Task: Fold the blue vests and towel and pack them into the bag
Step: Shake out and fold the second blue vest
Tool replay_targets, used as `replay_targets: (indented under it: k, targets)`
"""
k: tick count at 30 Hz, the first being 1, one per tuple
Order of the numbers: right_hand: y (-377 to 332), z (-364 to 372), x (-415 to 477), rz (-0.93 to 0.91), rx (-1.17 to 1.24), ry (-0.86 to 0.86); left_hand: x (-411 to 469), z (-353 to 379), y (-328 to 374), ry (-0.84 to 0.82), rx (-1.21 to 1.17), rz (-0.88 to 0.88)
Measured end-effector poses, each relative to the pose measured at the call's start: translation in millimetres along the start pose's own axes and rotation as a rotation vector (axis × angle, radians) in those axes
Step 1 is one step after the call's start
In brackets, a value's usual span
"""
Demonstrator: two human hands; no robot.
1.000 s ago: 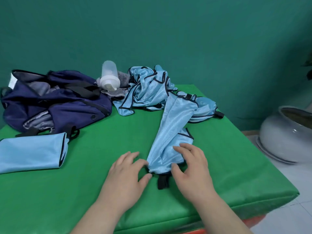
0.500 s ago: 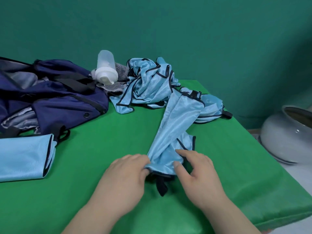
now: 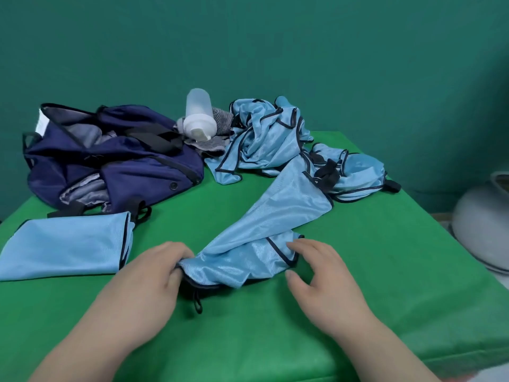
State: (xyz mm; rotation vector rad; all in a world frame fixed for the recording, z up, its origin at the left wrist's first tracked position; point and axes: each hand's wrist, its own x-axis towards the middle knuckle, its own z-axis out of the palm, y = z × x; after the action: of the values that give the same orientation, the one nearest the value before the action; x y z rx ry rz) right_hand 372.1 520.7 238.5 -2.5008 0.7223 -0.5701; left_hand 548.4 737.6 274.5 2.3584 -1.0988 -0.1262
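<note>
Left hand [image 3: 148, 277] grip pinches hem of vest [image 3: 275, 216] stretched on tabletop [image 3: 385, 257] right of bag [image 3: 110, 166]; right hand [image 3: 322, 277] grip wide, at the cloth edge. Far end looks caught in pile [image 3: 264, 136], so pulling may drag it.

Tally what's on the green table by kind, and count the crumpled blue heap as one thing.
vests outside the heap: 2, folded vest and stretched-out vest
crumpled vest heap: 1
navy bag: 1
bottle: 1
grey towel: 1
total: 6

Rumpled blue vests [image 3: 264, 139] beside navy bag [image 3: 110, 166]
</note>
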Motion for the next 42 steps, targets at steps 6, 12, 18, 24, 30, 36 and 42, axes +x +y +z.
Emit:
replay_targets:
  k: [6,12,18,24,30,36,42]
  targets:
    - [-7.0,5.8,0.7,0.006,-0.219,-0.091,-6.2,-2.8,-1.5,-0.033,-0.019,0.078]
    - [-11.5,10.4,-5.0,-0.057,-0.198,0.045,1.3,18.3,24.0,-0.066,-0.057,0.286]
    - [-28.0,-3.2,-15.7,-0.097,0.169,0.099,0.9,28.0,39.5,-0.155,0.169,0.283]
    - [-28.9,-3.7,-16.1,-0.094,0.186,0.075,7.7,30.8,27.0,-0.176,0.278,0.123]
    - [-35.6,-4.0,-21.9,-0.21,0.252,-0.087,17.6,19.8,11.3,-0.142,0.338,-0.044]
    - [-31.6,-11.9,-16.0,-0.238,0.235,-0.125,9.3,17.4,26.1,-0.163,0.232,0.075]
    - [-23.6,-7.7,-8.0,-0.113,0.245,0.093,7.2,27.9,29.7,0.031,0.061,0.245]
